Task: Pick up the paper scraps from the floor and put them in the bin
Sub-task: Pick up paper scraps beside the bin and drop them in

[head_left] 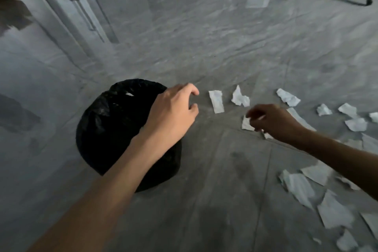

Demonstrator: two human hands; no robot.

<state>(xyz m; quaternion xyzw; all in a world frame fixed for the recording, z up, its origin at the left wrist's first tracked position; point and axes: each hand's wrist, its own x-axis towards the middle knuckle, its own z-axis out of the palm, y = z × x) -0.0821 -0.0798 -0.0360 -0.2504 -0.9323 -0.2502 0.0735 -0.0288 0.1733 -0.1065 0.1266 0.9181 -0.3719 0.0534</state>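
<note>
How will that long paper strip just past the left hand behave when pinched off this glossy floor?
The paper strip looks thin and creased, so it is probably floppy and very light. Lying flat on the shiny floor, it may slide before an edge lifts.

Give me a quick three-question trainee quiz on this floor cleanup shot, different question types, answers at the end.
1. True or false: the left hand is holding a paper scrap.
2. Multiple choice: the bin with the black bag stands A) left of the paper scraps, B) among them, C) right of them.
3. Fill in: the right hand is at a scrap lying on the grey ____.

Key: 1 false, it is open and empty by the bin. 2 A. 3 floor.
</note>
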